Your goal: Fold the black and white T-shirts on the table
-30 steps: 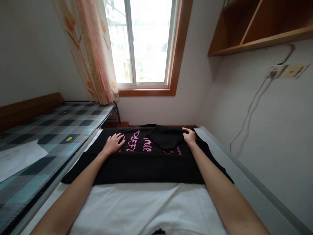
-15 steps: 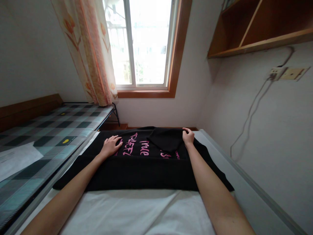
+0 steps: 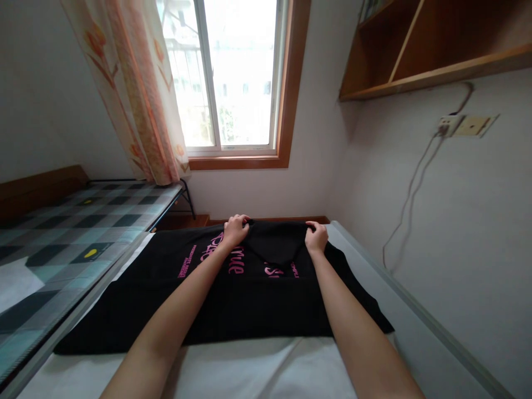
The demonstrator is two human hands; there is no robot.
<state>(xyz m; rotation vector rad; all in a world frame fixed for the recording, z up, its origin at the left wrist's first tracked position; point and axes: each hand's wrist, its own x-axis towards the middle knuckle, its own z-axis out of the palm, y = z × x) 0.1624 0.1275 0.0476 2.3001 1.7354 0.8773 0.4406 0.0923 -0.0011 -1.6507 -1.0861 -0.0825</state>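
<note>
A black T-shirt (image 3: 257,305) with pink lettering lies spread across a white-covered surface, its far part folded over toward me so that some of the print is hidden. My left hand (image 3: 236,230) pinches the far edge of the folded part near its left corner. To the right, my right hand (image 3: 316,238) grips the same folded flap by its other corner. Between the two hands the flap hangs slightly over the lettering. Both forearms reach across the near part of the shirt.
On the left stands a bed with a checkered mattress (image 3: 124,208) and a white sheet of paper (image 3: 19,282). A window (image 3: 241,72) with a floral curtain (image 3: 137,94) is ahead. A wooden shelf (image 3: 374,91) and a plugged-in cable (image 3: 409,194) are on the right wall.
My left hand has moved right from lying spread on the lettering to the flap's left corner and closed on it. My right hand keeps its hold. The shirt's left near corner reaches farther out.
</note>
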